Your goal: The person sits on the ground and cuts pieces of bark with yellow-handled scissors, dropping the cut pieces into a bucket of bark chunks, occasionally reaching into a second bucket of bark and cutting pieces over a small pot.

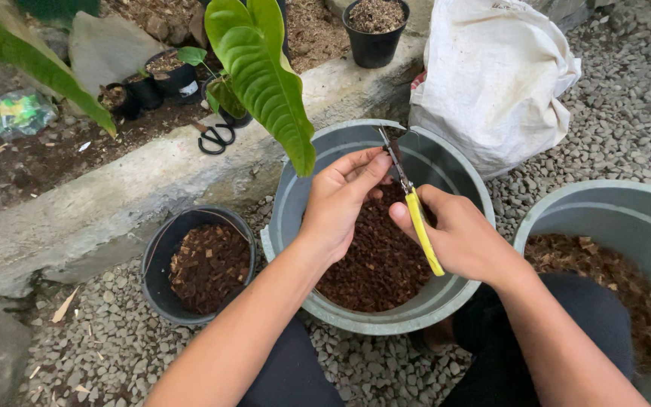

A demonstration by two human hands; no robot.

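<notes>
The right hand point(465, 237) is wrapped around the yellow handles of a pair of snips point(410, 197), whose dark blades point up and away toward the far rim of the grey tub point(293, 197). The left hand point(339, 202) meets the blades from the other side, its fingers drawn close together with the thumb and forefinger pinched at the metal near the tips; whether something small sits between them cannot be told. Both hands hover over the middle of the tub, which holds reddish-brown bark chips point(374, 264) (coarse, dry-looking pieces). To the left, on the gravel point(107, 347), stands a black pot point(157, 256) partly filled with the same chips, and at the right edge a second grey tub point(604, 207) holds a paler brown mix. A large green leaf point(265, 79) hangs over the near tub's rim. Behind it, a white sack point(491, 75) leans by the concrete curb point(114, 203), where black-handled scissors point(216, 138) lie beside several small black pots point(167, 75) with soil.
</notes>
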